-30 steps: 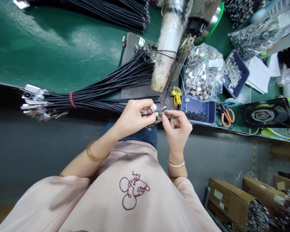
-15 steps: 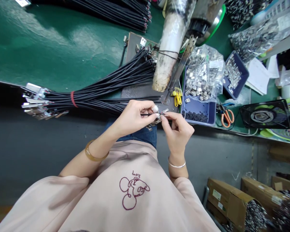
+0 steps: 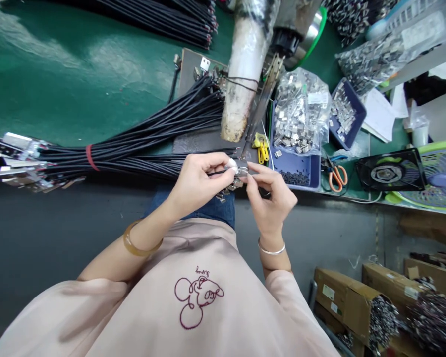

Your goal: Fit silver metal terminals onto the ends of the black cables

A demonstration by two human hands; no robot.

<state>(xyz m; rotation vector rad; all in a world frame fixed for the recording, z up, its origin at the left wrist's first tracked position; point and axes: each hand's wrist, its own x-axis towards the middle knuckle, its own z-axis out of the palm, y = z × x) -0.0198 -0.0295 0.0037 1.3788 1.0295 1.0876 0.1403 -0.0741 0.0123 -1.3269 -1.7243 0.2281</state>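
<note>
My left hand pinches a thin black cable near its end, between thumb and fingers. At that end sits a small silver metal connector. My right hand grips the connector's right end between thumb and index finger, its other fingers curled. Small metal plugs hang just below my left fingertips. Behind my hands lies a bundle of black cables, tied with a red band; large silver plugs are at its left end. Fine detail at the fingertips is too small to tell.
A wrapped white nozzle hangs close behind my hands. To the right are a yellow cutter, a blue tray with metal shells and black bits, orange-handled scissors and a black fan. Cardboard boxes stand lower right.
The whole view has shifted, so the bench things appear further left. My right thumb and index finger are further apart, now around the silver connector. My left hand keeps its pinch on the cable.
</note>
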